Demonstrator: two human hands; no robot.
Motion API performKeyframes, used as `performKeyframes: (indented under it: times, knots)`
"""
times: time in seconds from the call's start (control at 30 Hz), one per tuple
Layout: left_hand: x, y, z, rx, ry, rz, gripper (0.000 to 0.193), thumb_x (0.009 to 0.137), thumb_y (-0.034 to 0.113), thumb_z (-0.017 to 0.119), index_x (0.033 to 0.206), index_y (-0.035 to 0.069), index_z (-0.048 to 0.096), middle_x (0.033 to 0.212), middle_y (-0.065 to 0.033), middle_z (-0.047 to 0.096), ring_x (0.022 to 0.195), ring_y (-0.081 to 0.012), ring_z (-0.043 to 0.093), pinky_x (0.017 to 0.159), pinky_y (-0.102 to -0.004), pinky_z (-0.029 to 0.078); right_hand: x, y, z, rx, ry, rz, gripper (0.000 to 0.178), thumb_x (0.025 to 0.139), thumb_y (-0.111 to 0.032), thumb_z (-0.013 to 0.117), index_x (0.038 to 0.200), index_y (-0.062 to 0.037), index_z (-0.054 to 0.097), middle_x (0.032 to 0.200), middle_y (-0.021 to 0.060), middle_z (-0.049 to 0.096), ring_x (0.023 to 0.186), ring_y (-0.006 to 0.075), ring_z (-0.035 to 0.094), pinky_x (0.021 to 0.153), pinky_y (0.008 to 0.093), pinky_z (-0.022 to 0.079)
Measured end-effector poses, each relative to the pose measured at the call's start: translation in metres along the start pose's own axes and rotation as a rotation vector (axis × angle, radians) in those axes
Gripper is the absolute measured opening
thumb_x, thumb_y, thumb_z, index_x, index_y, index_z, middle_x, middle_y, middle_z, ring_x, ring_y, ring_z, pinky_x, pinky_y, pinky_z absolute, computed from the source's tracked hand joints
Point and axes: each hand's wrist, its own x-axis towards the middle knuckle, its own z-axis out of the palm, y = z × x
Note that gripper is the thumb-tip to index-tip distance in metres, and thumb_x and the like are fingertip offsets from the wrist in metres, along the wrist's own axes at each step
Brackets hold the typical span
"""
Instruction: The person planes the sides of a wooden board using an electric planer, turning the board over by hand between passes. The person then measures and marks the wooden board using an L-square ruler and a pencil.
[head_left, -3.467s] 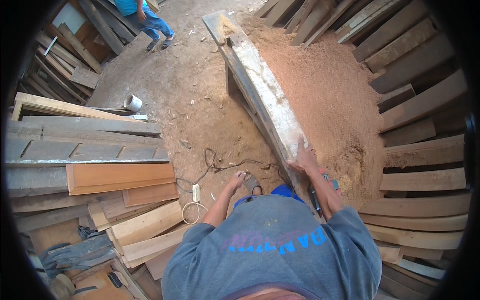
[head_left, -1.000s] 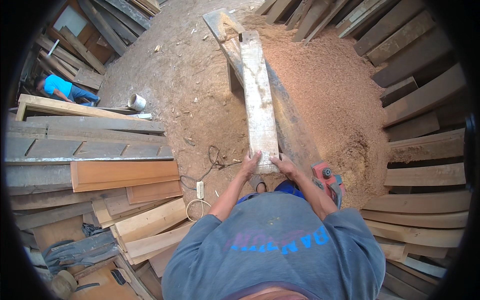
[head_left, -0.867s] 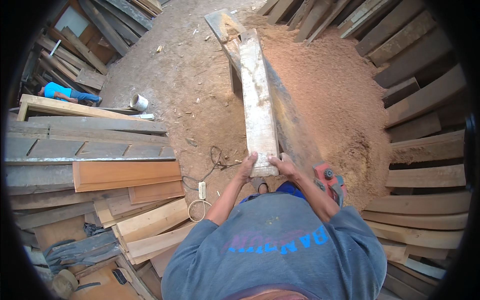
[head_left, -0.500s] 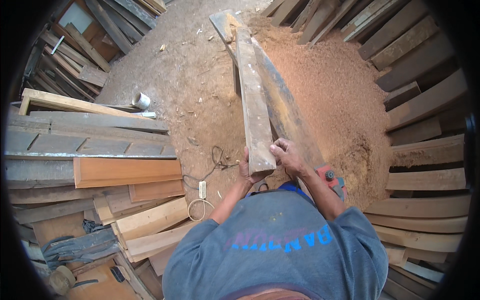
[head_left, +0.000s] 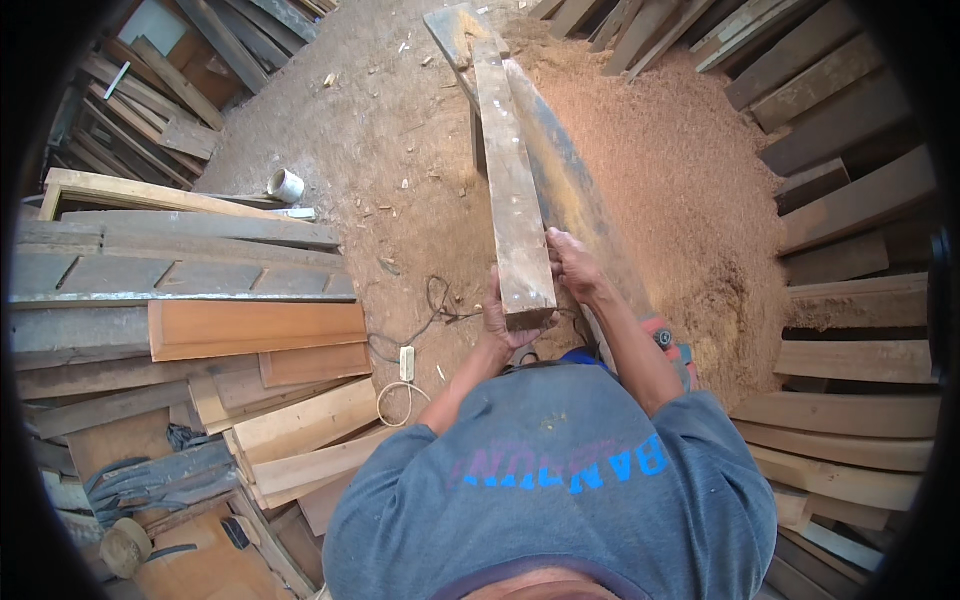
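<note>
A long, weathered wooden beam [head_left: 515,185] runs away from me, its near end raised in my hands and its far end lying on a narrow wooden bench [head_left: 570,185]. My left hand [head_left: 498,318] is closed round the near end from the left and below, fingers partly hidden under the wood. My right hand [head_left: 575,266] holds the beam's right side a little farther along, thumb by the upper edge and other fingers partly hidden. Beside my right forearm, a red and green power tool [head_left: 660,337] is partly covered by my arm.
Stacked boards [head_left: 260,330] lie at the left, with a white bucket [head_left: 286,186] behind them. A power strip [head_left: 407,363] and dark cable rest on the ground. Reddish wood shavings [head_left: 680,190] spread right of the bench. More planks [head_left: 850,300] line the right side.
My right hand has moved from the near end's top edge to the beam's right side, farther away. The near end has shifted slightly away from me, and my left hand has followed it.
</note>
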Motion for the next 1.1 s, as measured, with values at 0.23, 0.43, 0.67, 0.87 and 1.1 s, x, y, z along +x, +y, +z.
performKeyframes:
  times: [0.23, 0.43, 0.67, 0.87, 1.1]
  knots:
    - [0.007, -0.028, -0.006, -0.295, -0.267, -0.089, 0.083, 0.092, 0.058, 0.065, 0.154, 0.008, 0.040, 0.141, -0.0183, 0.058, 0.120, -0.0338, 0.064, 0.092, -0.0538, 0.057, 0.023, -0.001, 0.036, 0.635, -0.233, 0.199, 0.066, 0.103, -0.056, 0.052, 0.140, -0.0014, 0.054, 0.126, 0.0177, 0.067, 0.106, 0.0252, 0.070, 0.096, 0.0393, 0.058]
    - [-0.043, -0.006, 0.023, 0.124, 0.019, -0.046, 0.068, 0.099, 0.041, 0.059, 0.155, 0.007, 0.039, 0.136, -0.0183, 0.060, 0.121, -0.0342, 0.062, 0.102, -0.0518, 0.052, 0.014, -0.022, 0.051, 0.498, -0.259, 0.146, 0.060, 0.107, -0.046, 0.048, 0.145, 0.0010, 0.047, 0.127, 0.0185, 0.066, 0.107, 0.0240, 0.070, 0.095, 0.0396, 0.058]
    - [-0.055, 0.027, 0.052, 0.295, 0.196, 0.198, 0.088, 0.095, 0.071, 0.049, 0.157, 0.009, 0.035, 0.151, -0.0176, 0.050, 0.135, -0.0382, 0.054, 0.107, -0.0615, 0.048, 0.023, -0.031, 0.071, 0.102, -0.141, -0.091, 0.047, 0.111, -0.030, 0.039, 0.134, 0.0095, 0.050, 0.125, 0.0225, 0.064, 0.111, 0.0273, 0.067, 0.097, 0.0388, 0.057]
    - [-0.027, 0.023, 0.105, 0.238, 0.148, 0.234, 0.074, 0.105, 0.058, 0.040, 0.158, 0.007, 0.032, 0.154, -0.0192, 0.047, 0.137, -0.0380, 0.052, 0.113, -0.0582, 0.043, 0.030, -0.061, 0.058, 0.529, -0.232, 0.041, 0.054, 0.112, -0.032, 0.033, 0.143, 0.0106, 0.043, 0.134, 0.0257, 0.060, 0.118, 0.0294, 0.066, 0.100, 0.0416, 0.055]
    - [0.028, 0.047, 0.190, 0.131, -0.269, 0.119, 0.073, 0.106, 0.058, 0.033, 0.159, 0.009, 0.030, 0.155, -0.0241, 0.043, 0.137, -0.0436, 0.050, 0.105, -0.0666, 0.047, -0.018, -0.105, 0.048, 0.279, -0.120, -0.296, 0.047, 0.110, -0.031, 0.045, 0.137, 0.0056, 0.054, 0.125, 0.0171, 0.067, 0.110, 0.0234, 0.069, 0.090, 0.0384, 0.059]
